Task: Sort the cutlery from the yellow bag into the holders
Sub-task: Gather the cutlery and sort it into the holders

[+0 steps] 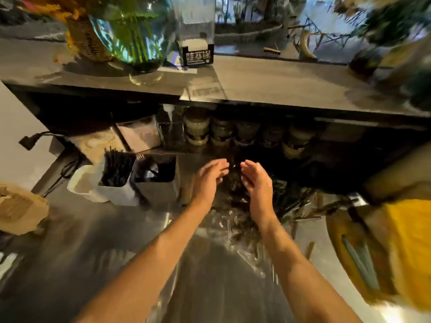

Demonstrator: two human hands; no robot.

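Both the left hand and right hand hover with fingers spread wide, empty, over dark plastic cutlery heaped on the tabletop; light, slippery, probably best gathered by the handles.

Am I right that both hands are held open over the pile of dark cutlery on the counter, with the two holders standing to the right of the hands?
Not quite: the head view shows the holders to the left of the hands, not the right. The rest holds: the left hand and right hand are open, palms facing each other, over the pile of dark cutlery on the counter.
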